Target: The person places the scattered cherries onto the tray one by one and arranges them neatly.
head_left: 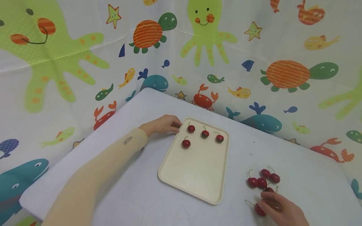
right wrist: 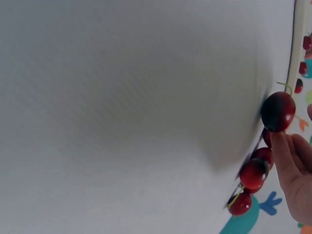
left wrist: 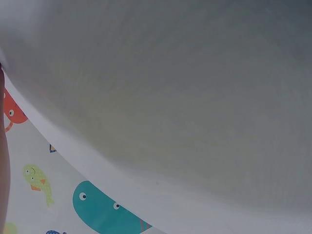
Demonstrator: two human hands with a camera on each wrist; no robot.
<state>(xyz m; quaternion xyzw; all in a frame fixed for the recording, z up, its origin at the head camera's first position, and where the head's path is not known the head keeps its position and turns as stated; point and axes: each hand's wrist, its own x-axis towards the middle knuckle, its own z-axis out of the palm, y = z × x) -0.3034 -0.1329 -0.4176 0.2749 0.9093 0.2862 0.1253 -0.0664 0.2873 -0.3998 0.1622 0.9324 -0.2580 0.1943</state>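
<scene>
Sleeve [head_left: 110,163] led to the left hand [head_left: 162,124], its grip loosely parted, touching the tray [head_left: 195,175]; four cherries [head_left: 205,134] lay inside. Farther right, on the desk [head_left: 238,175], a loose cherry [head_left: 260,211] met the right hand [head_left: 285,210], pinched or not I couldn't tell.

A plain cream left sleeve [head_left: 97,171], long and close-fitting; small dark lettering [head_left: 127,140], too blurred to read surely, runs near its cuff [head_left: 143,135].

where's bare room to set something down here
Free: the near half of the cream tray, bordered by four cherries; the table between cream tray and left sleeve. Crowded: around the right hand, where loose cherries cluster.
</scene>
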